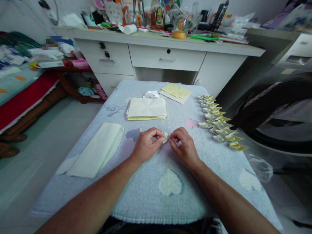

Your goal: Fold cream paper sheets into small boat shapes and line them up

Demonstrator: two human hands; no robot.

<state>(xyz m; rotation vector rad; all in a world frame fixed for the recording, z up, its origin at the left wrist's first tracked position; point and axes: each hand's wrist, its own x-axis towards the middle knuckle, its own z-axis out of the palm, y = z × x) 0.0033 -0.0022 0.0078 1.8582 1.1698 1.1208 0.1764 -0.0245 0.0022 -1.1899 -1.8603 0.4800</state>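
Over the middle of the cloth-covered table, my left hand pinches a small folded piece of paper, whitish and partly hidden by the fingers. My right hand pinches the same paper from the other side, at a thin tip. Just beyond the hands lies a stack of creased paper sheets, white on top with yellow edges below. To the left rests a long folded pale sheet. Rows of small folded paper boats, white and yellow, line the table's right side.
A crumpled white paper sits behind the stack, with a yellow sheet on a white one to its right. A white desk crowded with items stands behind the table. A front-loading washing machine is on the right, a bed on the left.
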